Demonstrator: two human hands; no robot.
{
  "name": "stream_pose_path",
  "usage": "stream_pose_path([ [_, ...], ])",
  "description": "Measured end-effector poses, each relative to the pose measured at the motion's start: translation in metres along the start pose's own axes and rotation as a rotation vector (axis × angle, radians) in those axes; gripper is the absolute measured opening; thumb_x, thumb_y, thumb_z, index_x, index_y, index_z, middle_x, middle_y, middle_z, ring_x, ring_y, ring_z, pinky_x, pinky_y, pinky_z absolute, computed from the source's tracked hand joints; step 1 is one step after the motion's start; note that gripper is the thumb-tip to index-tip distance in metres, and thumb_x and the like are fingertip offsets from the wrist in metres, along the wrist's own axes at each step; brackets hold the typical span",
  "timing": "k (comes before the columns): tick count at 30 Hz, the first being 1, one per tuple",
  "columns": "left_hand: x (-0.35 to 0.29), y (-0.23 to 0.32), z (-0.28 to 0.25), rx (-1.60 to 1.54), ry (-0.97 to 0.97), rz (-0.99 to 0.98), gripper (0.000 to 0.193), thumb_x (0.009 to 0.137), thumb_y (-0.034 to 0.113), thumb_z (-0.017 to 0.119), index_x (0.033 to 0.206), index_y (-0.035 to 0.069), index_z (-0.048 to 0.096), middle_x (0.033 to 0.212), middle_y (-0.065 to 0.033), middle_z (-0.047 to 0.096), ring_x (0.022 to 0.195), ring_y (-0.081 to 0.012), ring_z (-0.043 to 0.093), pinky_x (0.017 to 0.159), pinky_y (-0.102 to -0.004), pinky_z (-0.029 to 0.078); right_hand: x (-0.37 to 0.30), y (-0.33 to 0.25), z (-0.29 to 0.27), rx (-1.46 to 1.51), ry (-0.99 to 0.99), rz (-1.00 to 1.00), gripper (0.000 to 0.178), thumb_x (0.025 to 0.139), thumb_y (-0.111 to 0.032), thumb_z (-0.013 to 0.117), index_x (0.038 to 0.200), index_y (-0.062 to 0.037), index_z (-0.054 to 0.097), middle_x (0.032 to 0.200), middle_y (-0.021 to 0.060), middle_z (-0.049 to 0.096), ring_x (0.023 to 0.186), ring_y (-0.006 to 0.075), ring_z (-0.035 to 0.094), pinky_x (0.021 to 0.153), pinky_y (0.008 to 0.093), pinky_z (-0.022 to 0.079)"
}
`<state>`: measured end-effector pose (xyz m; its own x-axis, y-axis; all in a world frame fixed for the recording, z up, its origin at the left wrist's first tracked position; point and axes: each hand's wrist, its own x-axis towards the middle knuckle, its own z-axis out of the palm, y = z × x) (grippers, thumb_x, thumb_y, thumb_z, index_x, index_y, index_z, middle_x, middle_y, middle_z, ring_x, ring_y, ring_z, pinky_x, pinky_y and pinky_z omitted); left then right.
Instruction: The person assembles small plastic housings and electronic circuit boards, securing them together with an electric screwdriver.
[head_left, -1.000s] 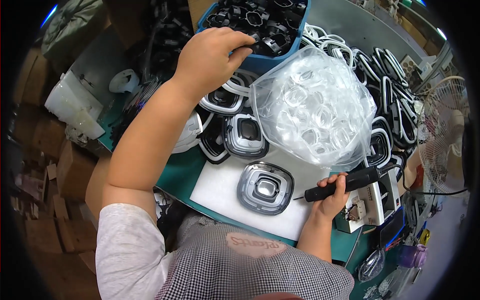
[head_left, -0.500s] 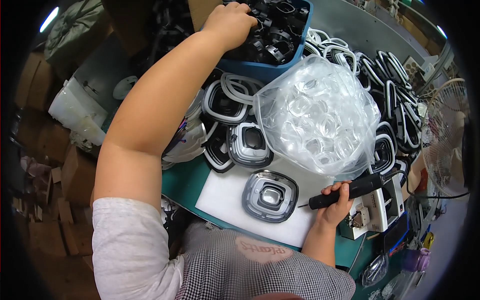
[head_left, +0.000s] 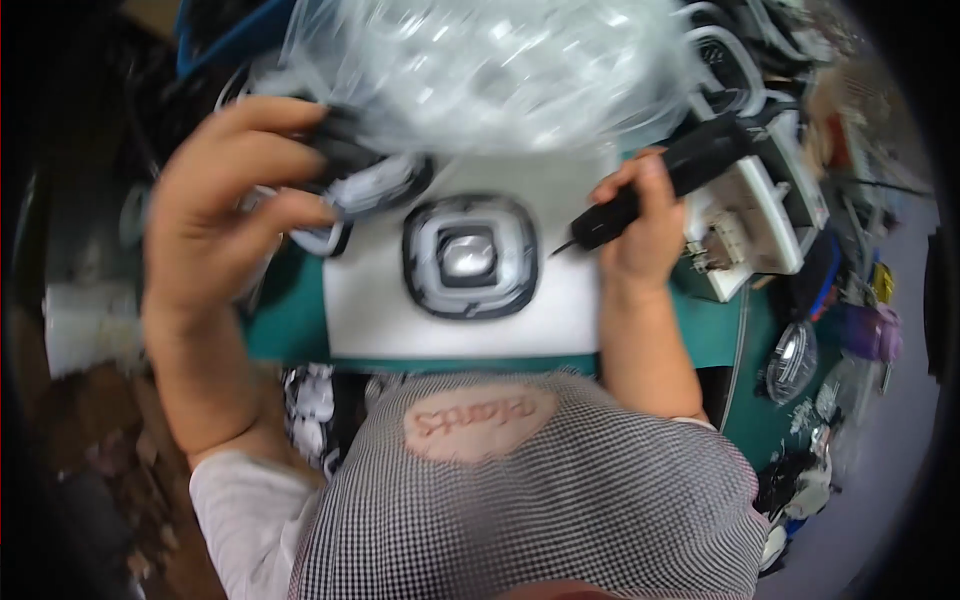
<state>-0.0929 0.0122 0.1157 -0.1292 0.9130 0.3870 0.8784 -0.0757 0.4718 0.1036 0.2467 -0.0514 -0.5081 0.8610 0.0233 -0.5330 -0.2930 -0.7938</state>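
Note:
My right hand (head_left: 648,225) is wrapped round a black electric screwdriver (head_left: 708,158), its thin bit pointing left above the white pad (head_left: 375,325). Left of that bit lies a rounded-square housing (head_left: 428,255), grey and black with a clear lens-like middle, flat on the pad. My left hand (head_left: 220,205) is raised at the pad's left side, thumb and fingers curled round a small black plastic part (head_left: 345,145); motion smears its outline. Just beyond those fingertips another grey-and-black housing (head_left: 385,185) sits tilted at the pad's edge.
A big clear bag of transparent parts (head_left: 510,75) bulges over the pad's far edge. The blue bin (head_left: 225,40) shows at the far left. On the right stand a white box-shaped holder (head_left: 760,215) and a purple bottle (head_left: 872,332). Green mat (head_left: 285,325) surrounds the pad.
My left hand has come out of the blue bin, back toward me, with a black part at its fingers. The view has shifted; my right hand still grips the screwdriver.

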Motion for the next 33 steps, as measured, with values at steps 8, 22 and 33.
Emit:
stream_pose_path([
  [8, -0.058, 0.015, 0.129, 0.085, -0.072, -0.181, 0.021, 0.07, 0.006, 0.077, 0.087, 0.006, 0.065, 0.115, -0.0123, 0.064, 0.098, -0.0319, 0.064, 0.08, -0.0381, 0.052, 0.005, 0.001, -0.001, -0.04, -0.044, -0.005, 0.022, 0.091, -0.021, 0.063, 0.099, -0.0033, 0.054, 0.076, 0.0076, 0.058, 0.063, 0.0187, 0.058, 0.062, 0.0341, 0.052],
  [22, -0.063, 0.013, 0.163, 0.272, -0.044, -0.217, 0.015, 0.076, 0.011, 0.069, 0.085, 0.007, 0.059, 0.116, -0.0132, 0.062, 0.106, -0.0332, 0.061, 0.082, -0.0409, 0.053, 0.005, 0.004, -0.002, -0.036, -0.048, -0.007, 0.022, 0.091, -0.02, 0.063, 0.1, -0.0033, 0.053, 0.075, 0.0082, 0.057, 0.063, 0.0186, 0.057, 0.062, 0.0335, 0.051],
  [33, -0.074, 0.001, 0.163, -0.031, 0.093, -0.371, 0.047, 0.067, 0.014, 0.079, 0.111, 0.003, 0.066, 0.114, -0.0203, 0.066, 0.117, -0.0415, 0.057, 0.106, -0.0514, 0.04, -0.001, 0.014, -0.004, -0.087, -0.024, 0.035, 0.034, 0.09, -0.016, 0.066, 0.113, -0.0021, 0.045, 0.081, 0.0069, 0.058, 0.065, 0.017, 0.059, 0.063, 0.0309, 0.05],
])
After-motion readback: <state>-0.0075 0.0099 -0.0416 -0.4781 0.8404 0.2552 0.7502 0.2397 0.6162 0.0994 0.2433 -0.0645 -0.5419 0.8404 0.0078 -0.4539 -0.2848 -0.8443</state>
